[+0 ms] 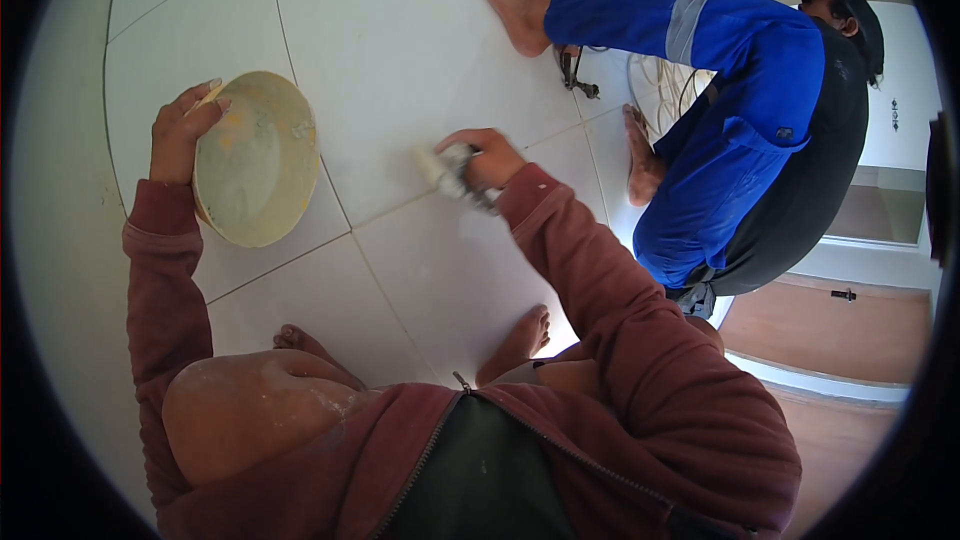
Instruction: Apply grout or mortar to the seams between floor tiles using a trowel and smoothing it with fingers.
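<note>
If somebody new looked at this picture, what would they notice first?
Probably the bright blue trousers on the other person at the upper right. Next, perhaps the round yellowish basin at the left, its rim in the left hand. Near the middle, the right hand holds a pale, blurred thing.

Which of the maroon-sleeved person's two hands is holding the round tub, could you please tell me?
The left hand, gripping the pale yellow tub at its rim; the right hand, apart from the tub, holds a blurred object with a pale end.
</note>
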A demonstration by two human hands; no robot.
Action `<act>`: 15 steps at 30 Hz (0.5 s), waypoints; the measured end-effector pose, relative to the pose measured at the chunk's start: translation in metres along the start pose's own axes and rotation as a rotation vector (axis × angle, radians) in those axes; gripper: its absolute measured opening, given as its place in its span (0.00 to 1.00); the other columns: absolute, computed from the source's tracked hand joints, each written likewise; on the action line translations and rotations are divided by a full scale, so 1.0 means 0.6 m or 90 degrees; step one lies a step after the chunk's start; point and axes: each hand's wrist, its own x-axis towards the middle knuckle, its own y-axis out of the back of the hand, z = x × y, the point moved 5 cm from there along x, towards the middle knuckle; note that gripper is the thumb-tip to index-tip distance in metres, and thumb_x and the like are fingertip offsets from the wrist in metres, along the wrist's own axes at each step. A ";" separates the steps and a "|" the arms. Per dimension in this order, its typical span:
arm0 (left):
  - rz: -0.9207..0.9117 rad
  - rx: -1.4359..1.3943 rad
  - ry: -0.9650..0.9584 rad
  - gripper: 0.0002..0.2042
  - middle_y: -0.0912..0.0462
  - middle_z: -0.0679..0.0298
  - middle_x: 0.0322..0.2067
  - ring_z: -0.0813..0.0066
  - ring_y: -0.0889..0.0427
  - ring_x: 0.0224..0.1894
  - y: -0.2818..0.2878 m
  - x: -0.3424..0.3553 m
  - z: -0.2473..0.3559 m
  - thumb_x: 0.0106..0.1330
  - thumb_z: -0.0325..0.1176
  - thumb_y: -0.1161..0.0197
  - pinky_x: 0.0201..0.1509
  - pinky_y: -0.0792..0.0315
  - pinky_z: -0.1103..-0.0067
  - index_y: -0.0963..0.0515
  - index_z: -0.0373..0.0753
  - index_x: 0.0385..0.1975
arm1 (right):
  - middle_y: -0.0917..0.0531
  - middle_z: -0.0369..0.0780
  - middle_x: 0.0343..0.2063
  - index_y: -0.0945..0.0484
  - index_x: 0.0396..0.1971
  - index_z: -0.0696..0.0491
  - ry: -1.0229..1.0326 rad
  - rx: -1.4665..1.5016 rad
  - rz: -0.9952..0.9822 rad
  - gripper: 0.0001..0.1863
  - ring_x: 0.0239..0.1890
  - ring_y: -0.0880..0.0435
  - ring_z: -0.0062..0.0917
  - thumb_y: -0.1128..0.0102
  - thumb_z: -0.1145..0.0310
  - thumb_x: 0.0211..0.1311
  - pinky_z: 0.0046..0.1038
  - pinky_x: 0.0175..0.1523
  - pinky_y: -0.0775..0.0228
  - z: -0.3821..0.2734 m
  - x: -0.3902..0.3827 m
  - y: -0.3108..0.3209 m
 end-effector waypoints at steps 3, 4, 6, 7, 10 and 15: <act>0.019 0.004 -0.015 0.21 0.24 0.60 0.32 0.74 0.26 0.34 0.007 -0.004 -0.005 0.48 0.35 0.39 0.40 0.31 0.81 0.27 0.30 0.41 | 0.24 0.38 0.20 0.21 0.33 0.54 -0.071 0.067 0.348 0.23 0.17 0.29 0.22 0.60 0.84 0.34 0.24 0.20 0.38 0.128 -0.002 0.192; 0.011 -0.030 -0.012 0.20 0.24 0.59 0.34 0.74 0.26 0.35 0.008 -0.007 -0.009 0.49 0.34 0.39 0.41 0.31 0.81 0.27 0.30 0.41 | 0.24 0.37 0.18 0.20 0.31 0.54 -0.072 0.008 0.407 0.21 0.17 0.28 0.22 0.59 0.83 0.35 0.24 0.20 0.37 0.175 -0.014 0.257; 0.014 -0.036 -0.013 0.20 0.25 0.59 0.35 0.74 0.26 0.36 0.014 -0.010 -0.018 0.49 0.34 0.39 0.41 0.31 0.81 0.28 0.30 0.42 | 0.22 0.40 0.19 0.19 0.29 0.53 -0.149 -0.087 0.481 0.20 0.20 0.24 0.23 0.58 0.81 0.36 0.26 0.22 0.35 0.235 -0.050 0.335; 0.009 -0.037 -0.018 0.20 0.25 0.60 0.36 0.75 0.26 0.36 0.014 -0.011 -0.016 0.50 0.33 0.40 0.42 0.32 0.81 0.28 0.30 0.43 | 0.21 0.42 0.19 0.19 0.29 0.52 -0.195 -0.173 0.493 0.20 0.21 0.23 0.25 0.58 0.81 0.36 0.27 0.24 0.32 0.268 -0.058 0.368; 0.002 -0.031 -0.023 0.20 0.25 0.60 0.35 0.75 0.27 0.36 0.011 -0.015 0.001 0.51 0.33 0.41 0.42 0.32 0.81 0.29 0.30 0.44 | 0.20 0.43 0.21 0.19 0.30 0.52 -0.125 -0.208 0.566 0.19 0.25 0.21 0.27 0.58 0.80 0.38 0.27 0.31 0.30 0.363 -0.038 0.434; -0.016 -0.020 -0.006 0.19 0.25 0.61 0.35 0.75 0.27 0.37 0.011 -0.001 0.006 0.52 0.32 0.42 0.43 0.33 0.81 0.29 0.31 0.44 | 0.19 0.44 0.27 0.19 0.28 0.46 -0.110 -0.417 0.658 0.13 0.34 0.21 0.37 0.53 0.74 0.46 0.31 0.41 0.30 0.260 -0.006 0.406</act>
